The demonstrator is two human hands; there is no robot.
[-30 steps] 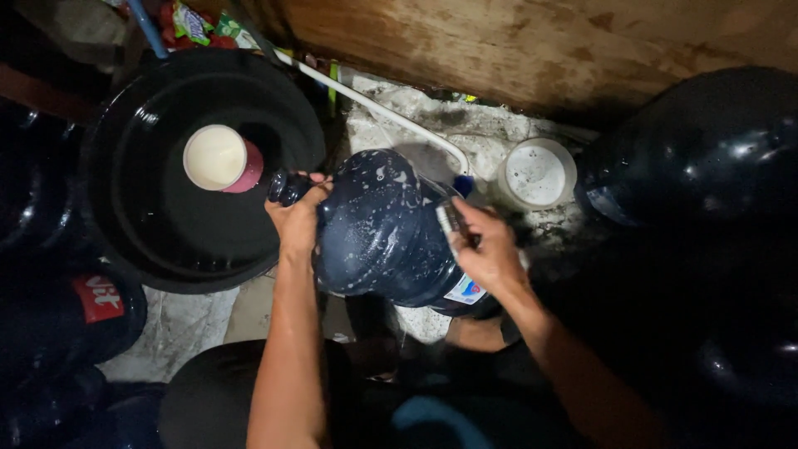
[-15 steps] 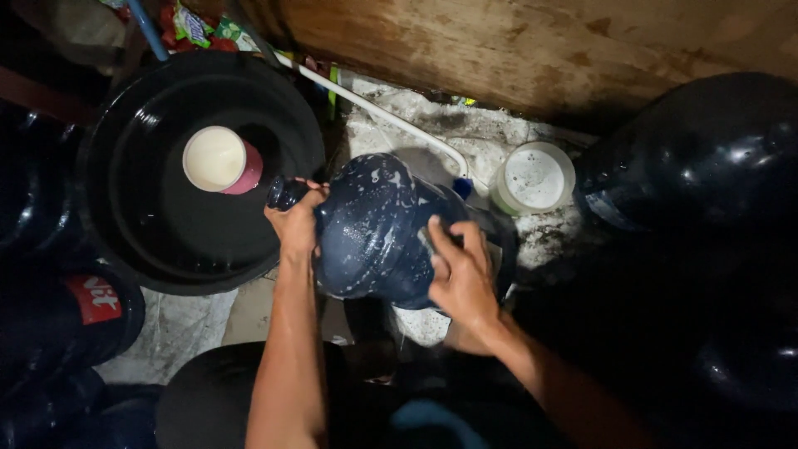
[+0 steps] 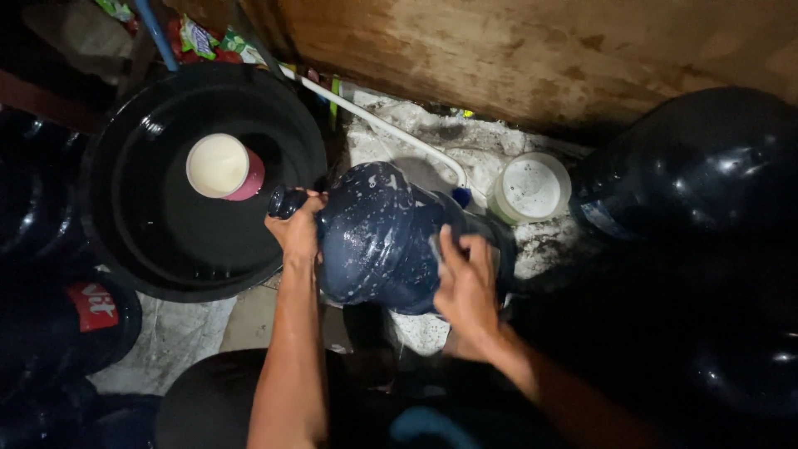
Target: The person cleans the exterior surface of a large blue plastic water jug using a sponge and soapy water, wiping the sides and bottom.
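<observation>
Dim, cramped corner with a stained brown wall (image 3: 515, 58) behind and a wet, pale concrete floor (image 3: 170, 337) below. Lay on its side at the middle: a big dark blue water jug (image 3: 378, 237), flecked with white suds, neck pointing left toward a wide black basin (image 3: 150, 258). Left hand (image 3: 293, 231) closed around the jug's neck, just behind the mouth, thumb and fingers wrapped tight. Right hand (image 3: 465, 287) pressed against the jug's base end, fingers spread over something small and pale; could not tell what that was, nor whether held or merely pushed against the plastic. Sat inside the basin, well up toward its far side: a pink cup (image 3: 224, 166) with a white inside, near the jug's mouth but apart from it. Ran slantwise from the upper left down behind the jug: a thin white pipe (image 3: 374, 120). Stood just right of the pipe's lower end, beside the jug's base: a round white tub (image 3: 532, 187). Loomed in shadow on the right: another large dark jug (image 3: 706, 166). Crowded the left edge: more dark jugs, one with a red label (image 3: 91, 306).
</observation>
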